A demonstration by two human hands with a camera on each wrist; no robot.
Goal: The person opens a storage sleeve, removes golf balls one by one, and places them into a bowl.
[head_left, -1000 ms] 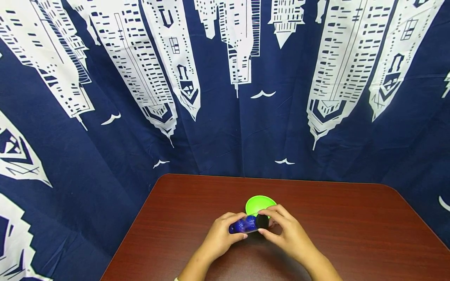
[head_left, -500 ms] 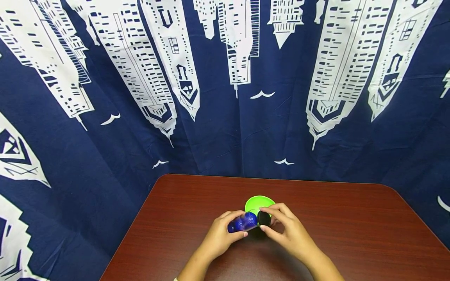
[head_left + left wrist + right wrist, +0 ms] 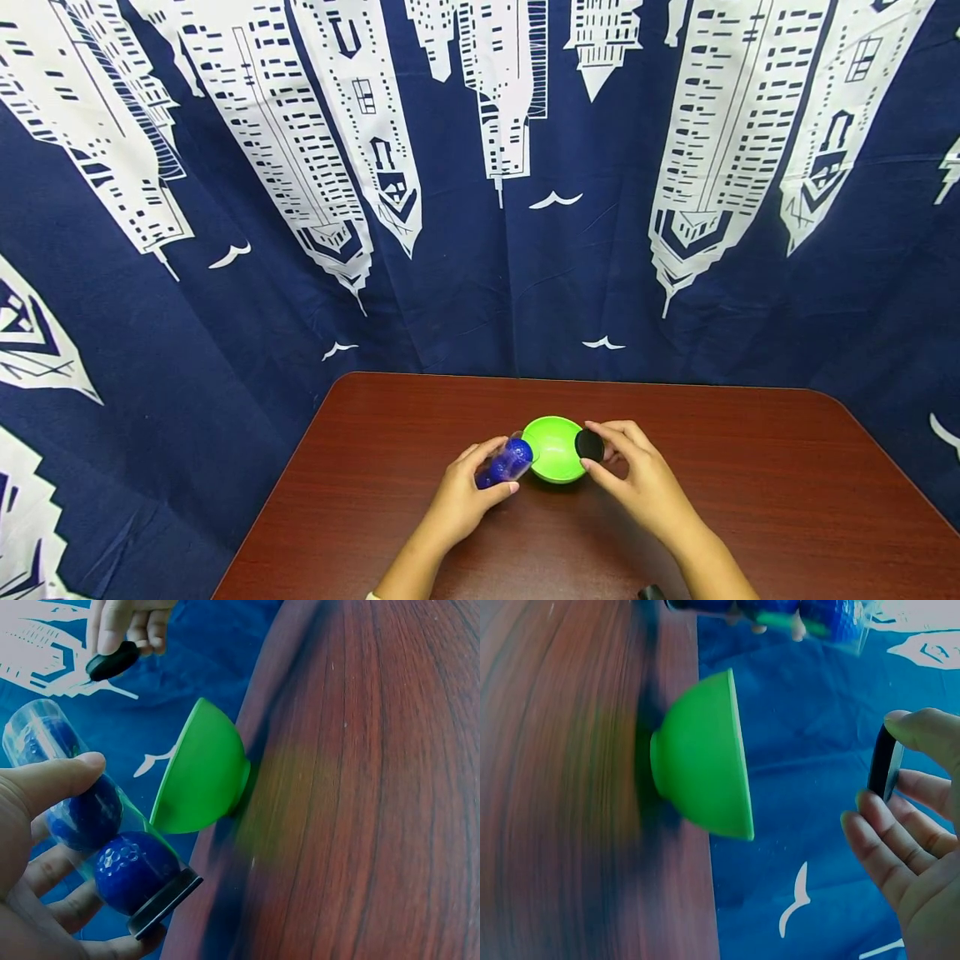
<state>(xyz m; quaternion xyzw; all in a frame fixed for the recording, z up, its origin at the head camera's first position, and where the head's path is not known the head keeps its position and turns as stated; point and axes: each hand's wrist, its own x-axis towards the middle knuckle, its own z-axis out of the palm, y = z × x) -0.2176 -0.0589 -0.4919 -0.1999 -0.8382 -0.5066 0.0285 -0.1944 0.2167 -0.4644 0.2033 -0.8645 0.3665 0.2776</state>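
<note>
My left hand (image 3: pixel 459 498) grips a clear tube (image 3: pixel 142 814) holding three blue dimpled balls (image 3: pixel 133 874), which look like golf balls. The tube tilts, its uncapped end raised and its black base (image 3: pixel 166 904) toward the palm's lower side in the left wrist view. Between thumb and fingertips, my right hand (image 3: pixel 643 479) pinches a round black cap (image 3: pixel 589 445), held apart from the tube. A light green bowl (image 3: pixel 553 454) stands upright on the table between both hands; the tube's open end is close to its left rim, the cap overlaps its right rim in the head view.
The brown wooden table (image 3: pixel 420 417) has rounded far corners. Behind it hangs a dark blue cloth (image 3: pixel 465 317) printed with white buildings and birds. A small dark object (image 3: pixel 651 592) shows at the bottom edge, by the right forearm.
The black cap has come off the tube's end. My right hand has carried it to the right, while my left hand has shifted slightly left and tipped the tube's open end farther up in view.
</note>
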